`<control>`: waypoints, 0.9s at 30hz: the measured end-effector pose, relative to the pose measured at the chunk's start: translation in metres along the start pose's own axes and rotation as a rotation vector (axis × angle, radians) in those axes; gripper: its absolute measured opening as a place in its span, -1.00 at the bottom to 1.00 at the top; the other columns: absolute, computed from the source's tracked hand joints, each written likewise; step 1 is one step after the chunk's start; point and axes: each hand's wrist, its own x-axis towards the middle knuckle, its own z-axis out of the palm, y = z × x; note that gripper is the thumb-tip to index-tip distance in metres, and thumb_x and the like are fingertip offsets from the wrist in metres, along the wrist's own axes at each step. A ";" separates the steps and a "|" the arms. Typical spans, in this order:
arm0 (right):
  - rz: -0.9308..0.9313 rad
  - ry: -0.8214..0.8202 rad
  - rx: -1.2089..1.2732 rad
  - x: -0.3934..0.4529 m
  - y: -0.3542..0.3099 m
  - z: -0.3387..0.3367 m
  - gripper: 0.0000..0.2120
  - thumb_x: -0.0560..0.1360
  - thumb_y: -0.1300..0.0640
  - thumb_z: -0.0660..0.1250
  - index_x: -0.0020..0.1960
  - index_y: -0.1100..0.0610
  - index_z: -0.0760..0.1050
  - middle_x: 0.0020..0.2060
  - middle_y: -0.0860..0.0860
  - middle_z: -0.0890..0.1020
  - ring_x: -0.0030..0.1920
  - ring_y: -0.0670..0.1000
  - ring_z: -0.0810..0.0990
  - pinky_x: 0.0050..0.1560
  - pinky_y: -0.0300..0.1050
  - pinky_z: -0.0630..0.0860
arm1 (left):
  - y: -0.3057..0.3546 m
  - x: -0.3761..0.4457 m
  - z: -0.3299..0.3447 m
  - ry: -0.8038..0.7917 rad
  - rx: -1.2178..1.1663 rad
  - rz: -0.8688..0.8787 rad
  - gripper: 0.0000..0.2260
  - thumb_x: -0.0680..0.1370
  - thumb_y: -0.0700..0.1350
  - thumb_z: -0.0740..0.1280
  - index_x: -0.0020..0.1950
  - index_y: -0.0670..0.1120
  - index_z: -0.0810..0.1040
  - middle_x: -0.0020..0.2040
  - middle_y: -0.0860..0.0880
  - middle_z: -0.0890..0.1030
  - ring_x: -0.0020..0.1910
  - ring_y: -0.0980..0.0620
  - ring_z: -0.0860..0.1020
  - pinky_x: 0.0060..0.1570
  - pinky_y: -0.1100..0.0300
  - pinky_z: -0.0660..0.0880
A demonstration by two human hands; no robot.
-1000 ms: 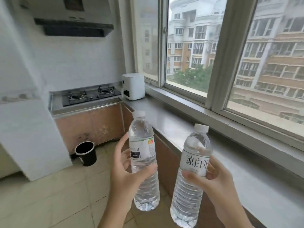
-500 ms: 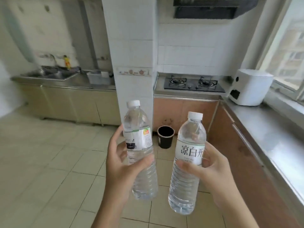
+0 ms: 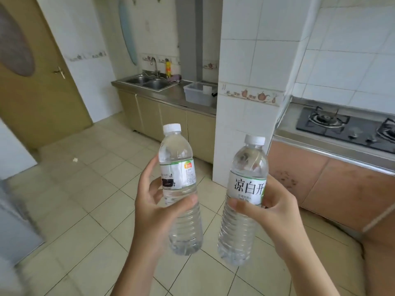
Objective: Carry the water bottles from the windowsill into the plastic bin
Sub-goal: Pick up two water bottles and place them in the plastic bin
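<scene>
I hold two clear water bottles with white caps upright in front of me. My left hand [image 3: 157, 212] grips the bottle with the green-and-white label [image 3: 178, 174] around its middle. My right hand [image 3: 271, 218] grips the bottle with large black characters on its label [image 3: 248, 180]. A translucent plastic bin [image 3: 197, 94] stands on the steel counter across the room, beside the sink, partly hidden behind the tiled pillar. The windowsill is out of view.
A white tiled pillar [image 3: 254, 82] rises straight ahead between the sink counter [image 3: 149, 82] and the gas stove [image 3: 346, 127] on the right counter. A brown door [image 3: 38, 82] is at far left. Beige tiled floor [image 3: 89, 189] lies between me and the bin.
The view has swung left from the window and stove toward the sink counter and door. Both hands keep the same bottles, held in the same way.
</scene>
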 end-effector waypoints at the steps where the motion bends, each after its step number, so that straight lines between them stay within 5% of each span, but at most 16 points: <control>1: -0.003 -0.015 0.003 0.017 0.002 0.001 -0.62 0.20 0.25 0.61 -0.05 0.00 0.61 -0.18 -0.03 0.71 -0.14 0.00 0.67 -0.13 -0.11 0.61 | -0.003 0.012 0.002 0.019 -0.001 0.000 -0.15 0.06 -0.09 0.61 0.27 0.41 0.45 0.08 0.02 0.71 0.06 0.01 0.68 0.08 -0.06 0.60; 4: 0.003 -0.045 0.024 0.070 0.012 0.009 -0.56 0.18 0.23 0.62 -0.01 -0.04 0.59 -0.18 -0.01 0.72 -0.14 0.04 0.68 -0.06 0.10 0.62 | -0.014 0.053 0.007 0.063 0.009 -0.002 -0.14 0.06 -0.09 0.61 0.29 0.39 0.45 0.07 0.02 0.71 0.06 0.04 0.68 0.02 0.01 0.59; 8: 0.032 -0.034 0.079 0.147 0.028 0.029 -0.22 0.16 0.28 0.63 0.15 -0.29 0.35 -0.14 -0.05 0.72 -0.18 0.00 0.69 -0.15 -0.07 0.59 | -0.036 0.121 0.017 0.102 0.029 -0.017 -0.13 0.04 -0.08 0.62 0.27 0.41 0.45 0.07 0.03 0.71 0.08 0.06 0.67 0.07 -0.05 0.59; 13: 0.021 -0.046 0.056 0.255 0.043 0.048 -0.17 0.14 0.25 0.64 0.21 -0.25 0.32 -0.15 -0.08 0.72 -0.17 -0.05 0.67 -0.27 -0.31 0.52 | -0.068 0.230 0.037 0.105 0.026 -0.028 -0.11 0.03 -0.06 0.63 0.27 0.45 0.43 0.10 0.05 0.70 0.14 0.08 0.64 0.14 -0.05 0.56; 21: -0.025 -0.020 -0.018 0.417 0.055 0.073 -0.17 0.12 0.15 0.65 0.20 -0.32 0.31 -0.14 -0.16 0.70 -0.11 0.00 0.65 -0.15 -0.17 0.52 | -0.089 0.398 0.074 0.054 0.008 -0.024 -0.10 0.07 -0.14 0.63 0.29 0.43 0.43 0.11 0.03 0.69 0.13 0.12 0.64 -0.01 0.15 0.52; 27: -0.034 -0.054 0.010 0.548 0.085 0.104 -0.19 0.14 0.20 0.64 0.18 -0.37 0.37 -0.13 -0.13 0.71 -0.14 0.01 0.65 -0.10 -0.09 0.55 | -0.116 0.516 0.092 0.086 0.025 -0.043 -0.08 0.02 -0.06 0.63 0.31 0.42 0.42 0.09 0.04 0.70 0.09 0.12 0.66 0.20 -0.15 0.54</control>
